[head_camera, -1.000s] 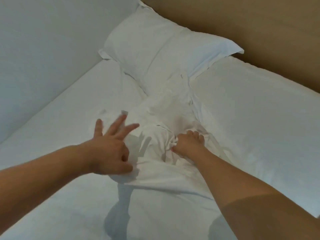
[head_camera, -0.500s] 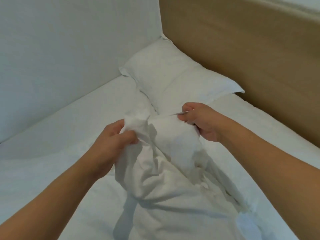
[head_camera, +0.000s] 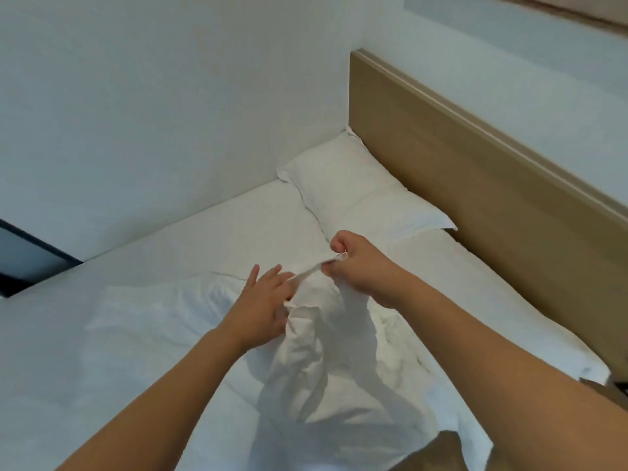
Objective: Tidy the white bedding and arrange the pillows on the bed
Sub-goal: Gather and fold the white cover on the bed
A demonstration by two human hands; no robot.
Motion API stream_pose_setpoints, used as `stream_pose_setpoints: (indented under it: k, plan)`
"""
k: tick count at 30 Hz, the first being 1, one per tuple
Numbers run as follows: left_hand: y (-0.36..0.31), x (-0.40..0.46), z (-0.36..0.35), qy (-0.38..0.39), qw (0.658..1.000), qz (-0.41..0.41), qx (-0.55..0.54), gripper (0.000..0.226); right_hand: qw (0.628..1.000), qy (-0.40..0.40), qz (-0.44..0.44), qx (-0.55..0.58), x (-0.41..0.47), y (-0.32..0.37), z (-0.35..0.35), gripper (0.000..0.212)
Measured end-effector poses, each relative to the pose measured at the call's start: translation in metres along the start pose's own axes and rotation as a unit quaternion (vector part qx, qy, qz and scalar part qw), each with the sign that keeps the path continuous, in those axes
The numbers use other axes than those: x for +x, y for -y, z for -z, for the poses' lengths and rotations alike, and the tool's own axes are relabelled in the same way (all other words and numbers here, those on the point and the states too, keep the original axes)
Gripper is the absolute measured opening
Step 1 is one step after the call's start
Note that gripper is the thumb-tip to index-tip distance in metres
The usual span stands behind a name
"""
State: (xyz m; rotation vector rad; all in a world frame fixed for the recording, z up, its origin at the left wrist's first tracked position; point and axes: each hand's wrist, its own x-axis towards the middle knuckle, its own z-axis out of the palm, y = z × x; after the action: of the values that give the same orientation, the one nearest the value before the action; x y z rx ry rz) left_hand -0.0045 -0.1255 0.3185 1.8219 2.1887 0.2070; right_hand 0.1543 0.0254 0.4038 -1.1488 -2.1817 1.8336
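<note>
Right hand [head_camera: 360, 266] makes the firmer grip: its fingers are curled tight and pinch the top edge of a bunched white pillowcase [head_camera: 319, 338], lifting it off the bed so the cloth hangs down in crumpled folds. Left hand [head_camera: 263, 309] is much looser, with fingers spread and nearly straight, the fingertips laid against the same raised edge just beside the right hand; whether its thumb catches the cloth cannot be told. Both forearms reach in from the bottom of the view, and the two hands are close together above the middle of the bed.

Below the hands the hanging cloth meets the white bedding [head_camera: 163, 334], which lies rumpled over the mattress with wrinkles to the left. Beyond the hands, a white pillow [head_camera: 353, 192] lies flat at the head of the bed, in the corner where the white wall [head_camera: 170, 113] meets the light wooden headboard [head_camera: 475, 198], and it touches the headboard. At the far left edge, past the side of the bed, a dark-framed panel [head_camera: 23, 256] shows.
</note>
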Motion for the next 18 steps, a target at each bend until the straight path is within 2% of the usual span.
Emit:
stream_pose_setpoints:
  k: [1,3,5,6,7,8,10,11,13,14,15,16,18]
  plan:
    - [0.002,-0.007,0.000,0.021,0.998,0.018,-0.056,0.038,1.000,0.002,-0.011,0.010,-0.008,-0.003,-0.004,0.025]
    - [0.002,-0.028,0.001,0.040,0.975,0.098,-0.195,0.029,0.991,0.021,-0.042,0.122,-0.025,-0.013,-0.009,0.027]
    - [0.001,-0.055,0.007,-0.024,0.940,0.162,-0.300,0.024,0.973,0.047,-0.060,0.217,-0.047,-0.032,-0.017,0.059]
    - [0.001,-0.069,0.015,-0.064,0.918,0.184,-0.347,0.021,0.979,0.066,-0.064,0.182,-0.059,-0.043,-0.025,0.079]
    - [0.000,-0.084,0.024,-0.104,0.892,0.202,-0.391,0.021,0.989,0.097,-0.074,0.080,-0.072,-0.052,-0.039,0.101]
    - [-0.002,-0.098,0.036,-0.143,0.861,0.223,-0.433,0.024,0.986,0.128,-0.079,-0.071,-0.081,-0.064,-0.056,0.122]
    - [-0.003,-0.128,0.065,-0.198,0.806,0.241,-0.503,0.030,0.931,0.134,-0.036,-0.336,-0.097,-0.079,-0.101,0.144]
    - [-0.002,-0.142,0.080,-0.207,0.789,0.228,-0.531,0.035,0.908,0.120,-0.007,-0.401,-0.101,-0.080,-0.121,0.148]
    - [0.002,-0.182,0.114,-0.198,0.784,0.182,-0.560,0.040,0.889,0.081,0.035,-0.450,-0.111,-0.070,-0.161,0.145]
    - [0.004,-0.203,0.129,-0.189,0.790,0.155,-0.563,0.032,0.883,0.059,0.059,-0.461,-0.112,-0.067,-0.177,0.137]
    - [0.006,-0.223,0.143,-0.180,0.794,0.124,-0.567,0.020,0.884,0.041,0.078,-0.459,-0.115,-0.057,-0.189,0.120]
    - [0.010,-0.243,0.156,-0.162,0.804,0.094,-0.564,0.013,0.893,0.026,0.093,-0.440,-0.117,-0.047,-0.198,0.094]
    - [0.022,-0.279,0.175,-0.102,0.848,0.055,-0.517,0.012,0.894,0.021,0.142,-0.425,-0.124,-0.027,-0.204,0.041]
